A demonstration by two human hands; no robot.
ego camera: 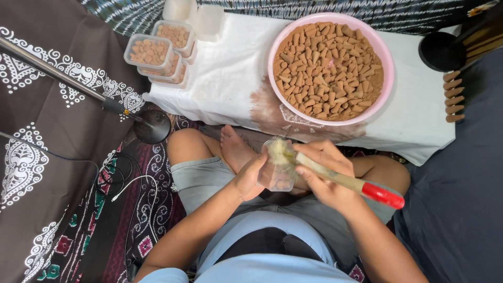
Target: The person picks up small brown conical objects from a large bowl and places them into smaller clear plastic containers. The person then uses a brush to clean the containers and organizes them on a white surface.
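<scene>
My left hand (249, 177) grips a small clear plastic container (273, 172) over my lap; a few brown cones lie in its bottom. My right hand (324, 173) holds a paintbrush (335, 178) with a pale wooden handle and a red end; its bristles rest at the container's rim. Just beyond my hands a large pink bowl (276, 46) full of brown cone-shaped pieces stands on a low white-covered table (230, 78).
Filled clear containers (149, 52) are stacked at the table's left corner, with empty ones (209, 21) behind. A black stand base (152, 126) with a metal pole sits left of my knee, cables beside it. Several brown cones (451, 97) line the right edge near a black round object (440, 51).
</scene>
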